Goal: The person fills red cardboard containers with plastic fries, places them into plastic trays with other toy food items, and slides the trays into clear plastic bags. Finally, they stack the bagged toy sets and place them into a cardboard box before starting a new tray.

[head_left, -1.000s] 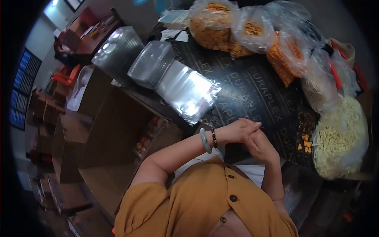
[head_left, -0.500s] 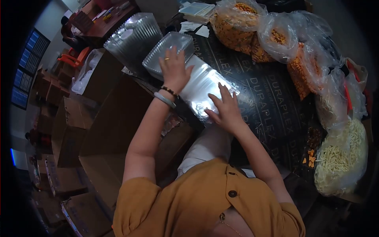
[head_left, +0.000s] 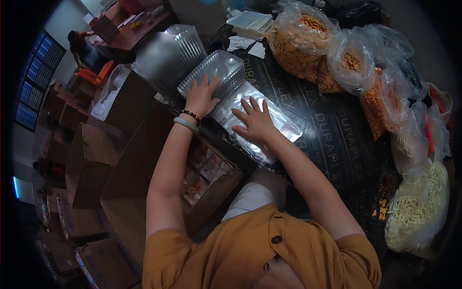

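My left hand (head_left: 201,98) has its fingers spread against the near side of a stack of clear plastic trays (head_left: 224,67). Beads and a pale bangle circle that wrist. Flat over a pile of shiny clear plastic sleeves (head_left: 284,123) lies my right hand (head_left: 255,121), its fingers apart. The sleeves rest on the black table covering (head_left: 332,144) right beside the trays. A taller stack of clear plastic containers (head_left: 185,43) stands behind, at the left.
Large clear bags of orange snacks (head_left: 298,48) and pale stick snacks (head_left: 416,207) line the far and right edges. Beside my legs, an open cardboard box (head_left: 139,159) holds packed trays (head_left: 204,171). A person (head_left: 86,50) is near a back table.
My right hand has moved up and left across the sleeves. My left hand has come down slightly from the tray stack's top toward its near side. The box's packed contents show more.
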The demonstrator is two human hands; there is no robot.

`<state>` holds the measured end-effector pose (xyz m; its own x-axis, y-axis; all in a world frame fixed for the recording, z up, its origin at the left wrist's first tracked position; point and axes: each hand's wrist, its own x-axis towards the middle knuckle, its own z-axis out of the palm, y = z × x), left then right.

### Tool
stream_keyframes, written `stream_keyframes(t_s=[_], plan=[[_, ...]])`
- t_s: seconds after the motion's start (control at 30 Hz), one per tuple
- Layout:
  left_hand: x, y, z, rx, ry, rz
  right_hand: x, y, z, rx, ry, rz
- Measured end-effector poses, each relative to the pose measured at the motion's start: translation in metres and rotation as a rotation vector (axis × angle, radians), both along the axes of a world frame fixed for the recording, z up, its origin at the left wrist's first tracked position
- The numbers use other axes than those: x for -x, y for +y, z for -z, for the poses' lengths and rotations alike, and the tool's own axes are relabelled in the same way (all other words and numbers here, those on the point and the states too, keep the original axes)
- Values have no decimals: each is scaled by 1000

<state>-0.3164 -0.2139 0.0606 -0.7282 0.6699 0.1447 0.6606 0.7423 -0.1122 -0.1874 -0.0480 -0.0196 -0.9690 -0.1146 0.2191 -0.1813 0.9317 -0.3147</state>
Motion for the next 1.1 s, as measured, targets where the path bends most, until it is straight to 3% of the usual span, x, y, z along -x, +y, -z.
stream_keyframes(t_s=[0.27, 0.33, 0.37, 0.43, 0.67, 0.73, 0.77, 0.83, 0.87, 0.93, 0.97, 1.03, 1.1], plan=[[8, 2, 8, -200, -78, -54, 11, -3, -2, -12, -39, 13], [16, 0, 5, -389, -160, -14, 15, 5, 1, 121, -144, -32], [22, -2, 3, -390, -152, -18, 11, 9, 6, 310, -45, -16], [22, -3, -17, -570, -461, -52, -4, 21, 0, 370, 46, 32], [16, 7, -43, -490, -501, -277, -94, 57, -10, 500, 205, 227], [18, 5, -44, -711, 398, 22, -109, 63, -2, 519, 213, 255], [22, 1, -52, -708, 403, 18, -115, 66, 2, 542, 209, 298], [30, -9, -84, -667, 797, -47, -119, 71, 12, 548, 228, 304], [42, -17, -87, -663, 796, -49, -120, 72, 15, 573, 225, 313], [64, -31, -99, -698, 445, -289, -121, 73, 16, 601, 226, 322], [70, -37, -105, -698, 450, -285, -121, 72, 14, 552, 231, 318], [77, -44, -125, -708, -98, -441, -120, 72, 11, 510, 243, 318], [99, -53, -123, -725, -85, -421, -121, 73, 12, 527, 228, 316]])
